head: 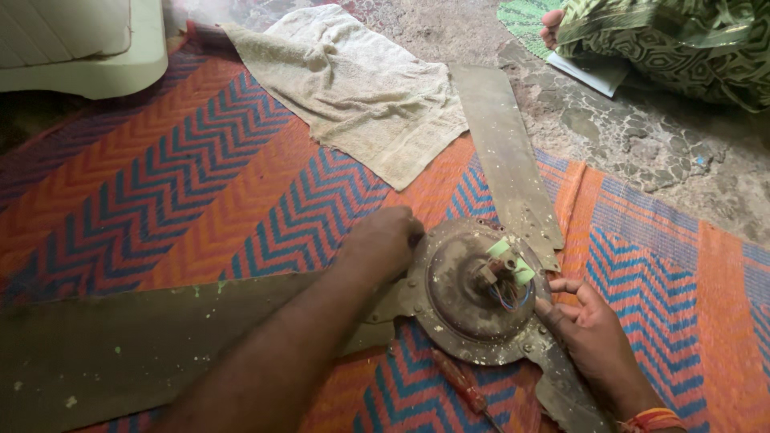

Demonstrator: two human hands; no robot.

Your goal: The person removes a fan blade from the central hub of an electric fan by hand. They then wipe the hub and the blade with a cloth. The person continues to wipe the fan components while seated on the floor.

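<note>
fan motor (473,293) looks heavy and stiff to me, grimy, with fragile wires on top. my left hand (385,240) clenches its rim; my right hand (589,325) rests open against the edge, best held there.

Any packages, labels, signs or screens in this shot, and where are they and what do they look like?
No packages, signs or screens show.
Green tags: two small pale green pieces by the coloured wires at the middle of the fan motor; whether they are labels is unclear.
Flat pale sheet: upper right on the stone floor, partly under a seated person's patterned green cloth; possibly paper or a booklet.
</note>
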